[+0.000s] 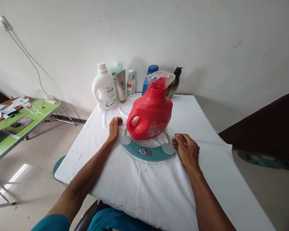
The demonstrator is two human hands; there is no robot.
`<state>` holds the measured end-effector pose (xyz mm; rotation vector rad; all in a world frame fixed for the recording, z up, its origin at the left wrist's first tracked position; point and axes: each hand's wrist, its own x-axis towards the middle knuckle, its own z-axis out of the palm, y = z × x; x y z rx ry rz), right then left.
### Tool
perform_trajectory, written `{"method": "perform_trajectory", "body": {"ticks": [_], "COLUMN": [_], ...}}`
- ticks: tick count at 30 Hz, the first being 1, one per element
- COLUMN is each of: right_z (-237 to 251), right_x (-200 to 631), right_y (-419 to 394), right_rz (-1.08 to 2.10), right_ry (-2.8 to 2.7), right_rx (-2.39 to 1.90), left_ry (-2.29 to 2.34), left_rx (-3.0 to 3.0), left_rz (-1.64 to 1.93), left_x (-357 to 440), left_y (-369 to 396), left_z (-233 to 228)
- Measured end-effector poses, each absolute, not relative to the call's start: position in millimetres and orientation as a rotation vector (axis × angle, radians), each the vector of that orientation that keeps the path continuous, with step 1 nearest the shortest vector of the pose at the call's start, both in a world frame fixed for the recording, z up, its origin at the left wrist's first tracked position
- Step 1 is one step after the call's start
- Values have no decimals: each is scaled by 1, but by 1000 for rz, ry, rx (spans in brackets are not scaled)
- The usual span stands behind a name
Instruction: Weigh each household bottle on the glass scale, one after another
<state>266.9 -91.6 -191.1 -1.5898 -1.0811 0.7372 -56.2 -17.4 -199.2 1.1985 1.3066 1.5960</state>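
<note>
A round glass bathroom scale with a teal band and a lit digital display lies on the white cloth. On it stands a large red detergent jug, its side handle toward the left and a clear plastic cap-like piece on its neck. At the scale's left rim is my left hand, its fingers curled together against the edge. My right hand pinches the right rim between thumb and fingers. Neither hand touches the jug.
Along the wall stand a white detergent bottle, a green bottle, a tan tube, a small clear bottle, a blue bottle and a dark pump bottle. A green table with papers is at left.
</note>
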Motion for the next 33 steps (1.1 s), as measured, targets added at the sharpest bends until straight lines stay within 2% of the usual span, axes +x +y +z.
{"method": "perform_trajectory", "body": {"ticks": [33], "right_z": [-192], "right_x": [270], "right_y": [-92], "right_rz": [717], "right_ry": [-1115], "right_rx": [-1572], "left_ry": [1345], "left_rx": [1200], "left_rz": [1592], "left_x": [-54], "left_y": [-19], "left_z": [-196]}}
